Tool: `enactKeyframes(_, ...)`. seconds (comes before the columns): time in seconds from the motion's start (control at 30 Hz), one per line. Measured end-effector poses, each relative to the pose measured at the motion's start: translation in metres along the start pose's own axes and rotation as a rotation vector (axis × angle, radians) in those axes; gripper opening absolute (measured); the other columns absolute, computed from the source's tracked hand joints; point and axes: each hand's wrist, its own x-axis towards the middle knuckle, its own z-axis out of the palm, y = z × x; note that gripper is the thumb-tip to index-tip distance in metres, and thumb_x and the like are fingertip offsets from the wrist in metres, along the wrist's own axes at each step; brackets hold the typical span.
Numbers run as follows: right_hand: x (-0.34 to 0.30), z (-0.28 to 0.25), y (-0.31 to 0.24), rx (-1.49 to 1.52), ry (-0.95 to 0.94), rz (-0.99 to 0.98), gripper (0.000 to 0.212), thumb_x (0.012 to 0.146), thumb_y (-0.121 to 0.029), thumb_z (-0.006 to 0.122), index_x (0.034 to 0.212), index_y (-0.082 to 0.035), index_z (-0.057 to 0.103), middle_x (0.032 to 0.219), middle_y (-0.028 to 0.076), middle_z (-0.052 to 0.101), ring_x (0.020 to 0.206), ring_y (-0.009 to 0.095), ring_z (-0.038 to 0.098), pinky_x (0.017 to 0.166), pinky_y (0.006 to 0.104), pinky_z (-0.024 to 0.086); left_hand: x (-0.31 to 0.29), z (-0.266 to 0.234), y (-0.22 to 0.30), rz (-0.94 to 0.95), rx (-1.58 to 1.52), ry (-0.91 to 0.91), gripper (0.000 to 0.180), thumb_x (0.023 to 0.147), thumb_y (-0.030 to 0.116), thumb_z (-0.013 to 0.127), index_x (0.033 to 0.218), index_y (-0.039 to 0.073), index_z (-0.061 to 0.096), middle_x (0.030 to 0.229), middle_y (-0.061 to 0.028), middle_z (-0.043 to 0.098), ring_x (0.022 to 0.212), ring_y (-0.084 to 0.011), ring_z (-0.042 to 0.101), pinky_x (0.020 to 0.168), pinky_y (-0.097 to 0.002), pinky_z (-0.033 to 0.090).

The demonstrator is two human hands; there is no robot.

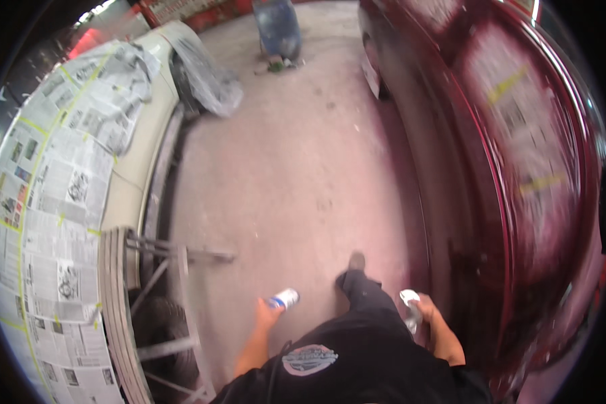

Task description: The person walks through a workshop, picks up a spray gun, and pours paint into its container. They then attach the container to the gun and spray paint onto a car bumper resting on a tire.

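Note:
My left hand (268,314) is closed around a small white and blue can (286,298), which tilts out to the right, well above the floor. Out to my right side, my right hand (427,310) is closed on a white and greyish object (409,295); it is blurred, and its kind cannot be made out. Beside that hand stands a dark red car (444,182), its windows covered with masking paper (518,128) and yellow tape. Neither hand appears to touch the car.
A cream car (136,165) covered in newspaper (74,182) and yellow tape stands on the left. Clear plastic (209,74) drapes over its wheel. Close by is a metal-framed stand (188,296). A dark blue bin (277,28) is at the aisle's far end, small debris beside it.

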Motion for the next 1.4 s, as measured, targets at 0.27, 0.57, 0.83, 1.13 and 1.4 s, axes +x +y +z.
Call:
enactKeyframes(0.27, 0.215, 0.012, -0.347, -0.927, -0.290, -0.417, 0.063, 0.095, -0.051, 0.070, 0.142, -0.010, 0.063, 0.120, 0.021, 0.074, 0.109, 0.036, 0.071, 0.095, 0.0442, 0.055, 0.171, 0.015, 0.140, -0.267, -0.183, -0.031, 0.116, 0.060, 0.037, 0.092, 0.150, -0.011, 0.036, 0.142, -0.0328, 0.057, 0.133, -0.0439, 0.057, 0.110, -0.0462, 0.048)
enactKeyframes(0.57, 0.423, 0.002, -0.755, -0.528, 0.127, -0.515, 0.050, 0.095, -0.046, 0.070, 0.130, -0.011, 0.070, 0.107, 0.021, 0.077, 0.103, 0.035, 0.073, 0.090, 0.0444, 0.056, 0.486, 0.017, 0.284, -0.362, 0.206, -0.264, 0.097, 0.070, 0.055, 0.086, 0.139, -0.003, 0.051, 0.140, -0.0286, 0.059, 0.134, -0.0430, 0.056, 0.110, -0.0483, 0.047)
enactKeyframes(0.83, 0.630, -0.153, -0.654, -0.588, 0.229, -0.330, 0.031, 0.090, -0.033, 0.063, 0.110, -0.013, 0.077, 0.077, 0.012, 0.073, 0.070, 0.026, 0.073, 0.065, 0.0438, 0.058, 0.901, -0.009, 0.558, 0.065, 0.304, -0.370, 0.117, 0.069, 0.053, 0.088, 0.159, 0.001, 0.033, 0.156, -0.0294, 0.044, 0.146, -0.0439, 0.043, 0.119, -0.0509, 0.039)
enactKeyframes(1.13, 0.810, -0.148, -0.943, -0.731, -0.113, -0.213, 0.025, 0.087, -0.029, 0.063, 0.100, -0.012, 0.076, 0.080, 0.014, 0.071, 0.073, 0.032, 0.070, 0.071, 0.0469, 0.057, 1.230, -0.085, 0.823, 0.035, 0.023, 0.084, 0.101, 0.064, 0.041, 0.091, 0.142, -0.005, 0.046, 0.134, -0.0326, 0.060, 0.121, -0.0486, 0.062, 0.100, -0.0496, 0.054)
enactKeyframes(1.4, 1.040, -0.298, -1.456, -0.480, 0.129, -0.722, 0.036, 0.094, -0.030, 0.068, 0.114, -0.001, 0.072, 0.105, 0.022, 0.075, 0.096, 0.031, 0.072, 0.085, 0.0421, 0.055, 1.378, -0.010, 1.022, -0.156, 0.277, -0.159, 0.099, 0.064, 0.044, 0.088, 0.141, -0.004, 0.048, 0.131, -0.0324, 0.061, 0.125, -0.0456, 0.061, 0.103, -0.0516, 0.052)
